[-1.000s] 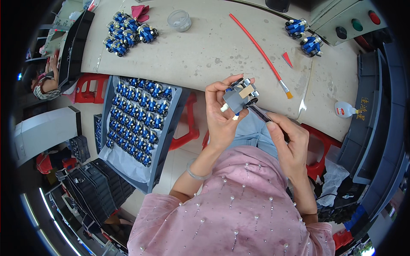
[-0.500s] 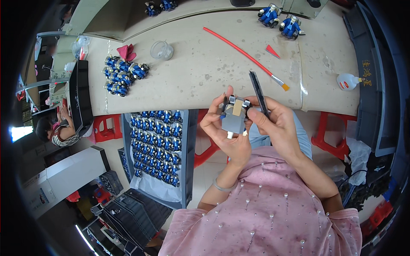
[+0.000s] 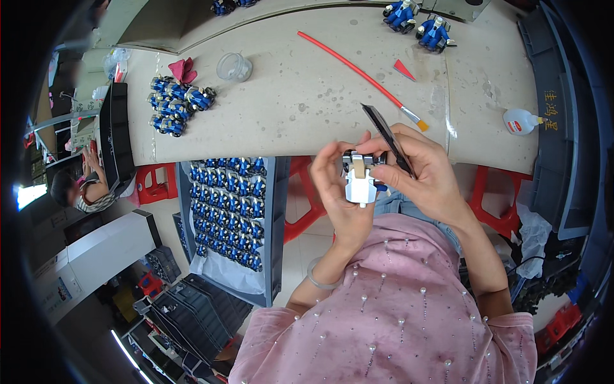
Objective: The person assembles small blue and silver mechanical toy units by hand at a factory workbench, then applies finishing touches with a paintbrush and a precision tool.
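Since a second ago, your slim dark tool [image 3: 388, 137] has come off the toy [image 3: 361, 190]: its tip was at the wheels then, now it points up and to the left, clear, over the bench edge. Toy's turned too, pale plate facing up, narrow end toward you. Your view has swung, so the bench [image 3: 256, 131] sits lower in frame.

Big to small:
Bench runs across the top half; surface is spotted.
Grey crate [image 3: 276, 211], left of your lap: rows of blue figures [image 3: 227, 211] on white lining.
Red stool [image 3: 495, 201] by the bench on your right, another [image 3: 153, 185] beyond the crate.
Your left hand [image 3: 343, 201]: fingers curled round the toy's left side and far end, gripping it.
Your right hand [image 3: 425, 174]: closed on the tool's lower end, thumb pressing the toy's right side.
Toy's between both hands, in front of your shirt, just off the near bench edge. Tan strip down its middle, dark wheels at the far end.
Blue toy cluster [image 3: 171, 107], bench left. Two more blue toys [image 3: 433, 34] far right.
Red-handled brush [image 3: 361, 75] lies diagonally, bristles nearest your right hand.
White bottle [image 3: 521, 121], upright or lying I can't tell, right end.
Clear cup [image 3: 234, 67], with dark pink cloth [image 3: 183, 70] to its left.
Red triangle [image 3: 404, 70], right of the brush.
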`<state>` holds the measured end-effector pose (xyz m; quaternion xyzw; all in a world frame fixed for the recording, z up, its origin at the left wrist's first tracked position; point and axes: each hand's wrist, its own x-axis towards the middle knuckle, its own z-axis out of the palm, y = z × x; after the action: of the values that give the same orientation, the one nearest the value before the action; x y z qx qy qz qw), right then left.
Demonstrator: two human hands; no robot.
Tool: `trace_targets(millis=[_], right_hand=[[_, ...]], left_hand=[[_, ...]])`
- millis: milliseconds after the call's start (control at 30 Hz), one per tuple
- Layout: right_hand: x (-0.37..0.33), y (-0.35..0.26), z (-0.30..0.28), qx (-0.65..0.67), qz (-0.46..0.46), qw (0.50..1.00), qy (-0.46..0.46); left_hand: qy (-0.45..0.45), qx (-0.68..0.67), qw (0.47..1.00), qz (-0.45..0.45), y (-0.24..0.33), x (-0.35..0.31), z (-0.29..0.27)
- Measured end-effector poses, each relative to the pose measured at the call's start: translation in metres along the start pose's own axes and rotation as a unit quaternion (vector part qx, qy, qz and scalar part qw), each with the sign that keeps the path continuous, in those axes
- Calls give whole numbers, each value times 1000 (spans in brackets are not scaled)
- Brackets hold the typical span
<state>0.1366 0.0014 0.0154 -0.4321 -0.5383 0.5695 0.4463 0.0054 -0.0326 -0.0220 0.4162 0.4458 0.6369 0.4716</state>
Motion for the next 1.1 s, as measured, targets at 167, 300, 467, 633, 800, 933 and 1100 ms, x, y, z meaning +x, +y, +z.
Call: trace_targets(millis=[167, 300, 467, 633, 800, 933, 1100], right_hand=[[7, 0, -25, -69, -7, 995, -74], [10, -3, -32, -108, -3, 984, -141], [11, -10, -21, -81, 26, 996, -8], [-25, -3, -23, -138, 97, 982, 84], [-37, 2, -7, -285, -23, 956, 68], [-29, -15, 3, -327, 52, 942, 51], [-23, -7, 10, -330, -14, 941, 75]], left_hand=[[-190, -11, 974, -123, 15, 13, -9], [-235, -94, 948, -194, 11, 18, -21], [-163, -123, 945, -255, 7, 14, -17], [-45, -203, 942, -262, 13, 13, -10], [-44, -161, 968, -189, 5, 12, -10], [-40, -124, 980, -149, 4, 13, -6], [-29, -99, 986, -132, 4, 11, -2]])
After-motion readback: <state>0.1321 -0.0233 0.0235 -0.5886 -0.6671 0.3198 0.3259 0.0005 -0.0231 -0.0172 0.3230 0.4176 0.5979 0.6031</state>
